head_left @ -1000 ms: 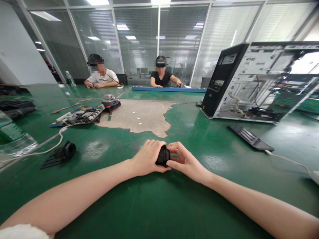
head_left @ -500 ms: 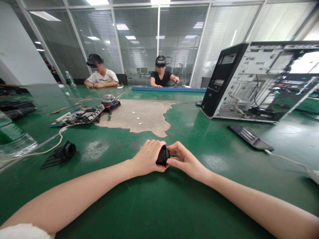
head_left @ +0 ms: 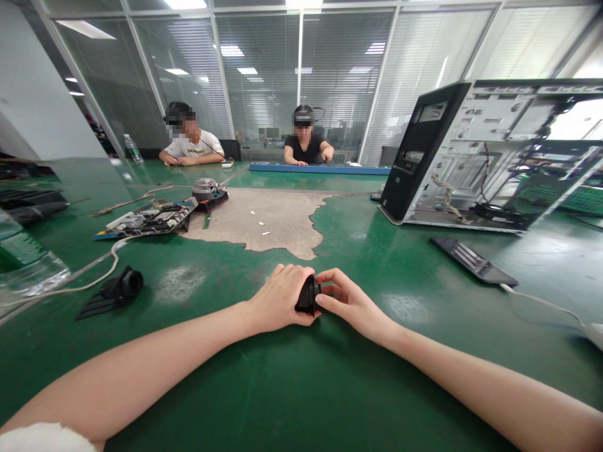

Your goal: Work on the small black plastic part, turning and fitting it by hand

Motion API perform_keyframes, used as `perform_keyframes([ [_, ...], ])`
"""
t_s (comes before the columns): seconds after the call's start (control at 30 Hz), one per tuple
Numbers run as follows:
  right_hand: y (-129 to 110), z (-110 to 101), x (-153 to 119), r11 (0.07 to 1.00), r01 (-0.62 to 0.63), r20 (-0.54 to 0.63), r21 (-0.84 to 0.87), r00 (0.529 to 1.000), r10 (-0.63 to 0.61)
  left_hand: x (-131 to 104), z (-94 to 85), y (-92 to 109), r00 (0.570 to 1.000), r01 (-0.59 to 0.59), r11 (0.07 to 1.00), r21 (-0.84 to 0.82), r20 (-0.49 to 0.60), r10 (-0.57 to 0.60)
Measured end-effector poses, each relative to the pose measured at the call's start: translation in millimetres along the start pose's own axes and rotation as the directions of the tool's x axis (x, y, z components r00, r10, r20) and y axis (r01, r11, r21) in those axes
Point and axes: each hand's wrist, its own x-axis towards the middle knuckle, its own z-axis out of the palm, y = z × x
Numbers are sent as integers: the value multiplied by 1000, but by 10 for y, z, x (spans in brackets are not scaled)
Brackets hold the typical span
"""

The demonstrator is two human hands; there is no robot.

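Observation:
A small black part point(head_left: 307, 295) is held just above the green table point(head_left: 292, 389), near the middle of the view. My left hand point(head_left: 282, 298) is wrapped round its left side, back of the hand up. From the right, the thumb and fingertips of my right hand point(head_left: 351, 301) pinch the part's right edge. The part's underside and the left palm are hidden. Another black piece with a round end point(head_left: 127, 285) lies on the table to the left of my hands.
An open computer case point(head_left: 424, 150) stands at right, with a black device on a white cable point(head_left: 473, 260) before it. At left are a circuit board point(head_left: 151, 220) and a water bottle point(head_left: 28, 257). Two people sit across the table behind a blue bar point(head_left: 320, 168).
My right fingers have shifted very slightly at the black part's edge, while my left hand stays in place. Across the table, one person's raised hand has moved a little left and down.

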Motion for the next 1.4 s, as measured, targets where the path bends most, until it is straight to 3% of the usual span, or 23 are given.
perform_keyframes([
  [0.3, -3, 6, -34, 997, 30, 64, 73, 997, -35, -3, 2, -4, 1000, -6, 1000, 2, -4, 6],
  [0.5, -6, 22, -3, 999, 25, 8, 32, 1000, -25, -3, 3, -3, 1000, -2, 1000, -13, -9, 2],
  [0.67, 11, 6, -22, 999, 28, 50, 27, 998, -30, -1, 4, -1, 1000, -3, 1000, -5, -1, 3],
  [1.03, -7, 27, -23, 999, 37, -8, 6, 999, -37, 0, 4, 2, 1000, 3, 1000, -9, -5, -4],
  [1.23, 12, 12, -34, 995, 76, 22, -59, 997, -75, -3, 1, -7, 1000, 7, 1000, -17, 8, -7],
  [1.4, 27, 11, -43, 978, 177, 13, -109, 984, -176, -2, 2, -1, 1000, 3, 1000, -8, 15, -3],
])
